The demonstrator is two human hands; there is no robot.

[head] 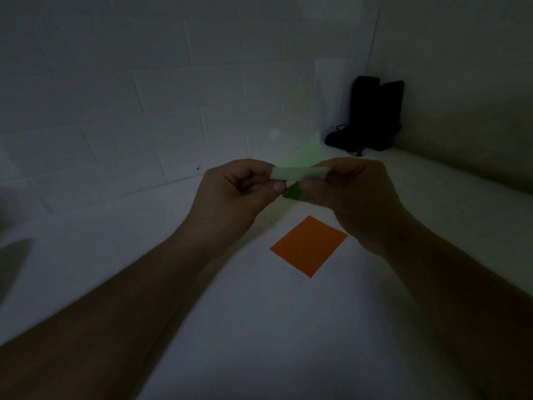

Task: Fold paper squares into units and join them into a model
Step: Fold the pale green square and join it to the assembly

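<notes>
Dim light throughout, detail poor. Both hands were raised above a white table (pixel 230 298), working one green paper piece (pixel 291 176) held in the air between them, clear of the tabletop. The left hand (pixel 230 194) had its fingers curled, the thumb (pixel 275 186) pressed against the left end of a pale folded strip of that paper, pinching it. The right hand (pixel 352 197) was likewise curled round the right end of the strip, fingers gripping it from behind and below. The strip ran roughly level from hand to hand; a lighter green triangular flap stood up behind it, pointing up and to the right, and a darker green corner showed just beneath the strip, between the two thumbs. How many layers the fold had could not be made out. Both forearms were bare and reached in from the lower corners of the view. An orange paper square (pixel 308 245) lay flat on the table below the hands and slightly to the right, one corner turned toward the viewer, well apart from the green piece and untouched. At the back right, in the corner where a tiled wall (pixel 115 96) met a plain side wall, stood a dark object (pixel 372 114), upright, its nature unclear, with a thin cord trailing at its foot
</notes>
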